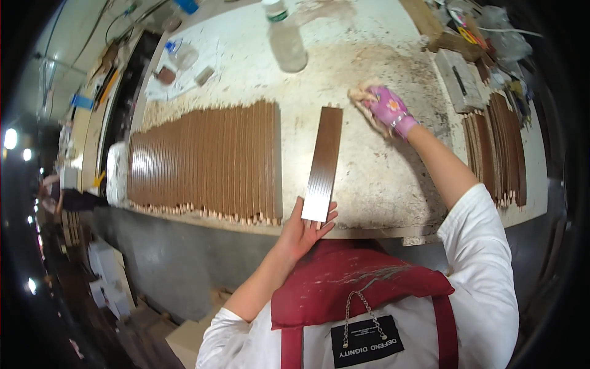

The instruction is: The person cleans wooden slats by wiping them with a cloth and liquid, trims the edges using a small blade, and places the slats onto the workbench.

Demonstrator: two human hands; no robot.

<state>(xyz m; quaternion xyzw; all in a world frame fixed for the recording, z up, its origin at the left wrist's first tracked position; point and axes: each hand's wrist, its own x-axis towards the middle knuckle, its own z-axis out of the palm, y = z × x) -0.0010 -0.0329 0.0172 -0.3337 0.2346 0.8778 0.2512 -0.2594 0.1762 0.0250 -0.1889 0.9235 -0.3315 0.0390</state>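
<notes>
A flat brown wooden slat (323, 161) with a glossy face and small pegs at its ends lies lengthwise before me on the worktable. My left hand (305, 229), bare and palm up, holds its near end, with the thumb on one side and fingers reaching past the other. To the right of the slat's far end, my right hand (388, 108) wears a pink glove with a flower on it. Its fingers are closed on a crumpled beige rag (373, 115), which is apart from the slat.
A long row of similar slats (203, 163) stands packed on the left of the stained white table (375, 203). More slats (499, 150) are stacked at the right. A bottle of cloudy liquid (286, 46) stands at the back. A grey block (458, 80) lies far right.
</notes>
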